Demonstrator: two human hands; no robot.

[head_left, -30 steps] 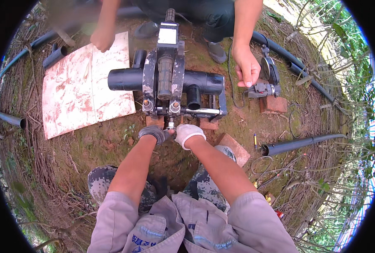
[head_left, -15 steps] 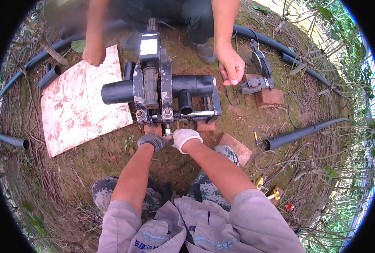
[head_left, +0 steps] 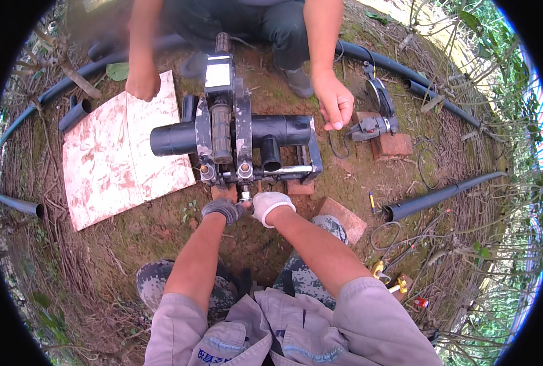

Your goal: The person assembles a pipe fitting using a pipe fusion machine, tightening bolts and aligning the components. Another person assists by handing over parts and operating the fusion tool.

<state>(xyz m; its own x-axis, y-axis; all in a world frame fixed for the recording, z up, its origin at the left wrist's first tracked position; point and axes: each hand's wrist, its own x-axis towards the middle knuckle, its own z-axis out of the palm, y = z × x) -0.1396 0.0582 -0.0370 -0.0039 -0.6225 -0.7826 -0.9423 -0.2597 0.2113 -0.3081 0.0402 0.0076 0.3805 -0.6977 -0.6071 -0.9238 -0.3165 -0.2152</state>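
Observation:
My left hand (head_left: 222, 210), in a grey glove, and my right hand (head_left: 271, 207), in a white one, are closed side by side at a shiny metal screw fitting (head_left: 246, 193) on the near side of a pipe clamping machine (head_left: 243, 131). The fingertips and the fitting's lower end are partly hidden between the gloves. Dark clamp rings hold a black pipe (head_left: 173, 139) on the left and a black tee pipe (head_left: 289, 129) on the right. Between the rings stands a tool with ribbed handles (head_left: 221, 131) and a pale label.
Opposite me crouches a person, their left-side hand (head_left: 143, 84) closed above a stained board (head_left: 109, 158), the other hand (head_left: 333, 104) hanging loosely. An angle grinder (head_left: 372, 125) rests by bricks (head_left: 393, 146). A black pipe (head_left: 418, 201), cables and a yellow-handled tool (head_left: 399, 285) lie at right.
The whole view has shifted slightly, so the machine appears a little lower. Both my hands stay at the metal fitting. The other person's right-side hand hangs with its fingers more curled.

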